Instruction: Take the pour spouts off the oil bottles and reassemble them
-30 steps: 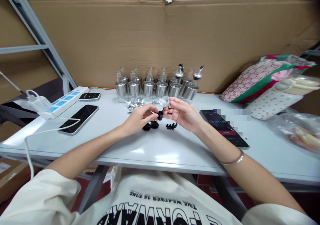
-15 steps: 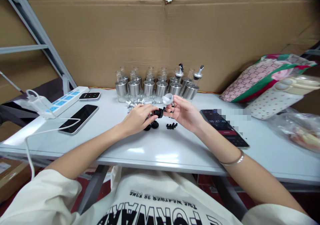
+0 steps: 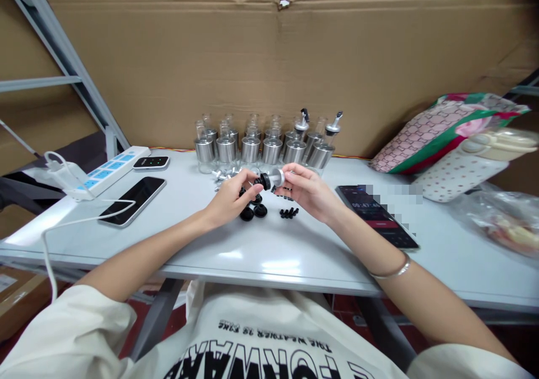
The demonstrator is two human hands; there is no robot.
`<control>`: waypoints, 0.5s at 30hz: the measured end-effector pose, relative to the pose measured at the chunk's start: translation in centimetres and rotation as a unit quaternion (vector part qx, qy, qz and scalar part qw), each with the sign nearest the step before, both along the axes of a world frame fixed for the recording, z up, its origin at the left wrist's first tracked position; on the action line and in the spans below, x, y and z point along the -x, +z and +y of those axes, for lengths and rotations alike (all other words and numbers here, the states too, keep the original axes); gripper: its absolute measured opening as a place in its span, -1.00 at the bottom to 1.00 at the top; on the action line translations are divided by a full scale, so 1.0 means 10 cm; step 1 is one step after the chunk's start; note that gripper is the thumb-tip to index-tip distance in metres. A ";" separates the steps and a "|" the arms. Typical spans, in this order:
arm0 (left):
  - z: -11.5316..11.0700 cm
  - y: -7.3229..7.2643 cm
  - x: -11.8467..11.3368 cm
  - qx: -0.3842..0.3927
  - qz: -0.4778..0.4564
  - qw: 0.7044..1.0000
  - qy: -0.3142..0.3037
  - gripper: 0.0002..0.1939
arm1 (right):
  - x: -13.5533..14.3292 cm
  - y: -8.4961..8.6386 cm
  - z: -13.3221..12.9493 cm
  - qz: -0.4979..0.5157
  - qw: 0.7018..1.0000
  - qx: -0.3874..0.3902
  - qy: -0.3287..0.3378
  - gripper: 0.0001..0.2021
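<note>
Between thumb and fingers, my left hand (image 3: 233,196) grips a black ribbed stopper (image 3: 264,181). My right hand (image 3: 309,191) pinches a silvery-white cap (image 3: 276,177), its open side turned toward the stopper. The two parts meet or nearly meet; I cannot tell whether they are joined. Below my left hand lie several round black stoppers (image 3: 260,210). Small black pieces (image 3: 288,213) form short rows under my right hand. Silver pourer parts (image 3: 221,176) are heaped behind my left hand, partly hidden by it.
Rows of steel-clad glass bottles (image 3: 250,150) stand at the back; two carry pourer spouts (image 3: 334,123). On the left are a phone (image 3: 133,200), a power strip (image 3: 113,171) and a white cable. A tablet-like device (image 3: 374,216), a dotted bottle (image 3: 458,163) and a patterned bag (image 3: 425,135) lie right.
My right hand has turned the cap from facing up to facing the black stopper and brought it against or close to it. My left hand has raised the stopper slightly.
</note>
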State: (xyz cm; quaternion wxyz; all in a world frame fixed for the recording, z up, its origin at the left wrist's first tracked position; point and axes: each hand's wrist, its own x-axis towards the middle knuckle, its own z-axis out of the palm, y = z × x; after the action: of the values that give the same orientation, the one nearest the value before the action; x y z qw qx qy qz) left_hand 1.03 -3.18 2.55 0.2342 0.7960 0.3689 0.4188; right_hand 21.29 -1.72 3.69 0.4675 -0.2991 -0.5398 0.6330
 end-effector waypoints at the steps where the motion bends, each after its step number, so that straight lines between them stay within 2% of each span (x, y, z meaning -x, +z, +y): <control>1: 0.00 0.00 0.00 -0.002 -0.004 1.000 -0.001 -0.77 | 0.00 0.00 -0.01 -0.005 1.000 -0.008 0.002 -0.77; 5: -0.01 0.00 0.00 -0.024 0.006 1.000 -0.014 -0.78 | 0.01 -0.01 -0.03 -0.022 0.999 -0.032 0.014 -0.77; 10: -0.01 -0.02 0.00 -0.106 0.064 0.992 -0.016 -0.77 | -0.01 0.00 -0.03 -0.039 0.997 -0.059 0.040 -0.78; 15: 0.03 -0.03 0.03 -0.150 0.100 0.983 -0.019 -0.74 | -0.04 0.00 0.01 -0.062 0.994 -0.079 0.047 -0.78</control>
State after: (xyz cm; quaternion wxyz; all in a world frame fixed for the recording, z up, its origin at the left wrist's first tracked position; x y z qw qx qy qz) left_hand 0.69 -2.91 2.22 0.0822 0.8668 0.3080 0.3835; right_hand 21.73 -1.58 3.66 0.4252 -0.2744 -0.6293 0.5898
